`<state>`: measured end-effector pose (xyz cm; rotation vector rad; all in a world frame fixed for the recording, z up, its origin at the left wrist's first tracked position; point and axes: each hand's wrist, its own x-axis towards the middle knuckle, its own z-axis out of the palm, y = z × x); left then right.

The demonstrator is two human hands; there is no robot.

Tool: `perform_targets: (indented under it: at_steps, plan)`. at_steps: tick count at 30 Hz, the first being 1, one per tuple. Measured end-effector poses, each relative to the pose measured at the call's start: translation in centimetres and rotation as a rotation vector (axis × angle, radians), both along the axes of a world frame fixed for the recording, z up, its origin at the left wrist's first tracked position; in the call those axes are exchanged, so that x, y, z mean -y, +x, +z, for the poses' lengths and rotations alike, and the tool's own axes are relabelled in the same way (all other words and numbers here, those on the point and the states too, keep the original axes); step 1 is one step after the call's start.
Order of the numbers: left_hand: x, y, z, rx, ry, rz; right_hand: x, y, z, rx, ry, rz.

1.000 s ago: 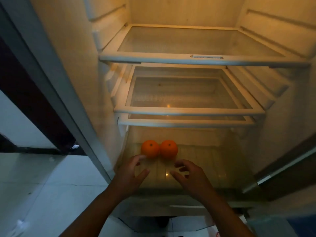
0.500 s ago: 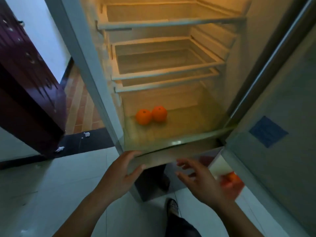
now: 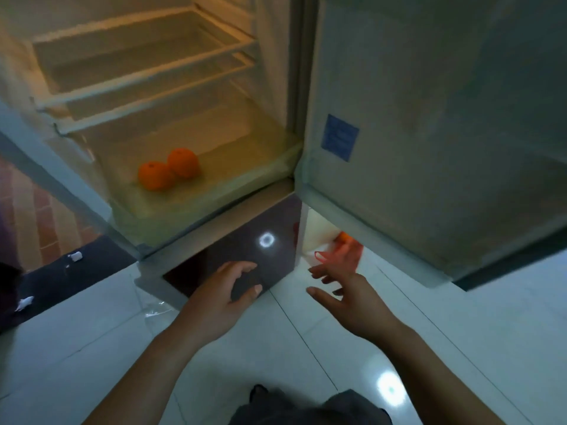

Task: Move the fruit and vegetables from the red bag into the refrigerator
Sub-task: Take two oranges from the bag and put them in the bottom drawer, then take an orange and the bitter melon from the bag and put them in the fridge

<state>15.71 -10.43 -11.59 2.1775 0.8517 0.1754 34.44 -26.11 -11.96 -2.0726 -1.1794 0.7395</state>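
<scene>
Both hands are empty: the left hand (image 3: 221, 297) hangs with its fingers loosely spread over the dark lower panel, and the right hand (image 3: 352, 302) has its fingers fanned wide, holding nothing

The red bag (image 3: 340, 253) sits on the floor at one o'clock from the right hand, half hidden under the bottom edge of the open door (image 3: 429, 148). It looks like thin, limp plastic, so it should be light and crumple easily. Its loop handles are the best hold, or reach inside for one piece. An orange shape at its top is possibly another fruit; the view is too blurred to say

Two oranges (image 3: 156, 176) touch each other on the floor of the refrigerator (image 3: 233, 204), at ten o'clock from the left hand. They are firm, round and prone to roll, so a cupped palm suits them

A blue sticker (image 3: 340, 138) on the door carries unreadable writing, and no brand shows
</scene>
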Motion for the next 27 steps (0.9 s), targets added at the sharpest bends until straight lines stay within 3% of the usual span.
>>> perform_targets:
  at_steps: [6,13,21,27]
  plan:
    - [7.3,7.2,-0.1,-0.005,0.031,-0.202,9.7,3.3,-0.2,-0.018,-0.010,-0.144]
    - [22.6,18.3,0.2,-0.018,0.062,-0.468,26.2,10.3,0.1,0.018,-0.044,-0.272]
    - [39.8,30.3,-0.7,-0.006,0.012,-0.595,43.5,17.3,-0.5,-0.001,-0.057,-0.518]
    - [43.4,35.0,-1.3,-0.071,0.034,-0.608,47.2,22.5,-0.7,-0.028,-0.060,-0.525]
